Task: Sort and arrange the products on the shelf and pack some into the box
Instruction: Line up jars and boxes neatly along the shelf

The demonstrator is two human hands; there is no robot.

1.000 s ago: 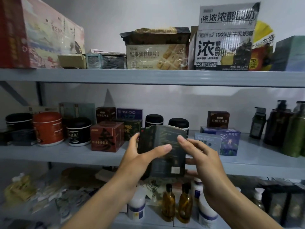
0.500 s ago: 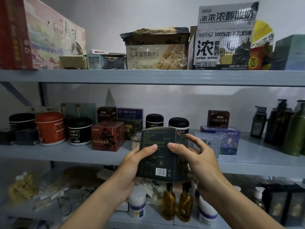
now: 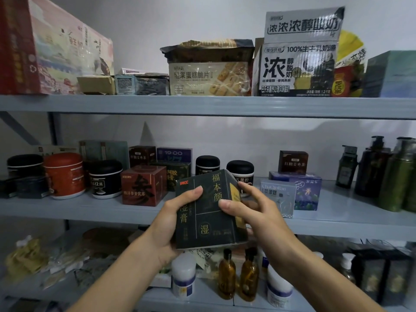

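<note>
Holding a dark cardboard box point(image 3: 207, 212) in mid-air, both hands meet in front of the middle shelf's point(image 3: 90, 206) front edge, so the box rests on no shelf. It is a matte, sharp-edged rectangular carton, near black, printed with gold characters and thin gold lines; a narrow side panel with a yellow patch shows along its right.

The left grip point(image 3: 166, 226) comes up from below left, its palm against the box's left side, its thumb laid flat across the upper front face, and the other fingers hidden behind. The right grip point(image 3: 258, 212) comes in from the right, thumb pressed on the front near the right corner and fingers curled round the yellow-patched side. Both are closed on the carton.

The box stands upright, long axis close to vertical, the top leaning slightly left. Its printed front faces the camera.

Behind it on the grey metal shelf sit a glossy red square box point(image 3: 144, 185), round black-lidded jars point(image 3: 239, 172) and an orange-red round tin point(image 3: 64, 174). Green pump bottles point(image 3: 394, 176) stand at far right, and amber glass bottles point(image 3: 227, 273) on the shelf below.
</note>
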